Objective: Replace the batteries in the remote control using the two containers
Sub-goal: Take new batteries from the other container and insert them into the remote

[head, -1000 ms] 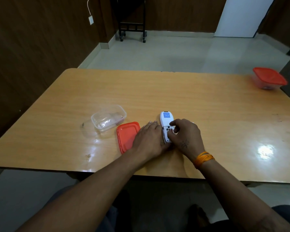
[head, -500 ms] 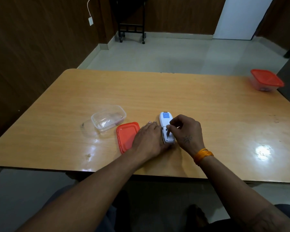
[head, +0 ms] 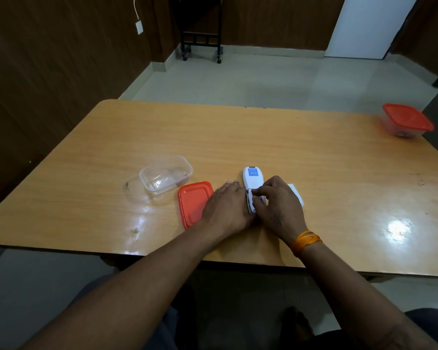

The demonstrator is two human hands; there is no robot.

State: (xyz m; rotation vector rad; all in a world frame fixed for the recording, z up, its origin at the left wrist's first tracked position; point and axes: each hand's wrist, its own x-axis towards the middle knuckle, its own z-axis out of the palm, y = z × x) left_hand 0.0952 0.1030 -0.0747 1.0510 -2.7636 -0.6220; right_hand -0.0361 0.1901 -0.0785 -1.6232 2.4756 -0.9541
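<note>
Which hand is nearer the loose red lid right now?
Left. The left hand lies flat against the red lid, overlapping its right edge. The right hand is farther right, beyond the white remote, fingers curled at its battery bay.

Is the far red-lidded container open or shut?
Shut: the clear plastic container at the table's far right corner carries its red lid on top.

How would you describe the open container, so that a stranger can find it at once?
Start at the wooden table and look at its near left part, left of the two hands. There stands the clear container, just beyond the loose red lid lying flat. Unlike the closed container at the far right edge, it has no lid on.
</note>
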